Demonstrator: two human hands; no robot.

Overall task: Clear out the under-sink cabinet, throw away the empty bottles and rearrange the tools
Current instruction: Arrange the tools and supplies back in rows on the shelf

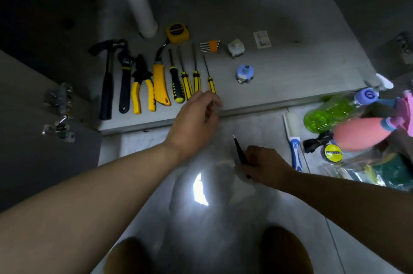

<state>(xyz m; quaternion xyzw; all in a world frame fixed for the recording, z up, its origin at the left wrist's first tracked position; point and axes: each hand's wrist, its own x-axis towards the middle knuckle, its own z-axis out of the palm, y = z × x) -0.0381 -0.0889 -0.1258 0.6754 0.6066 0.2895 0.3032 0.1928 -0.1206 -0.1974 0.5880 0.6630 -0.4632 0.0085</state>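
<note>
Fingers (215,102) of left hand (195,117): loosely curled at butt end of rightmost slim screwdriver (210,82); cannot tell whether they grip it or only touch it. Right hand (267,167): low over floor tile (223,240), closed round a thin black pointed tool (238,148), tip aimed toward the cabinet.

Cabinet floor (290,77): tools in one row, handles toward front edge. Left to right: claw hammer (107,86), adjustable wrench (125,77), yellow-handled pliers (143,89), yellow utility knife (159,83), black-and-yellow screwdriver (176,87), two slim screwdrivers (186,82), then the rightmost one. Behind row: yellow tape measure (177,32), hex key set (211,46). Apart, to the right: blue fitting (244,73).

Tile at right: green bottle (330,112) and pink spray bottle (362,133), both lying down.
</note>
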